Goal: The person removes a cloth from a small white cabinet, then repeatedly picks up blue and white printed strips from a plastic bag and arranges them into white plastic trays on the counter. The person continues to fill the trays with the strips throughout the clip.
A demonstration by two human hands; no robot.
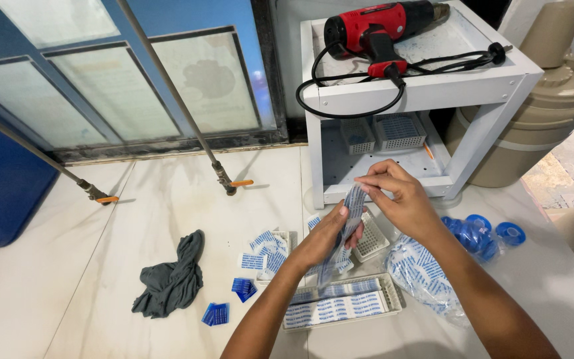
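Note:
Both my hands hold one long strip of white packets with blue print (348,229) above the floor. My left hand (324,239) grips its middle and lower part. My right hand (398,197) pinches its top end between thumb and fingers. Below lies a flat white basket tray (393,292) with more such strips laid in it. A clear bag full of the same packets (420,272) rests beside my right forearm.
Loose packets (264,251) and a small white basket (371,244) lie on the pale tiles, with a grey rag (173,276) to the left. Blue tape rolls (479,234) sit right. A white shelf (426,90) carries a red heat gun (373,30); a beige container (553,93) stands behind.

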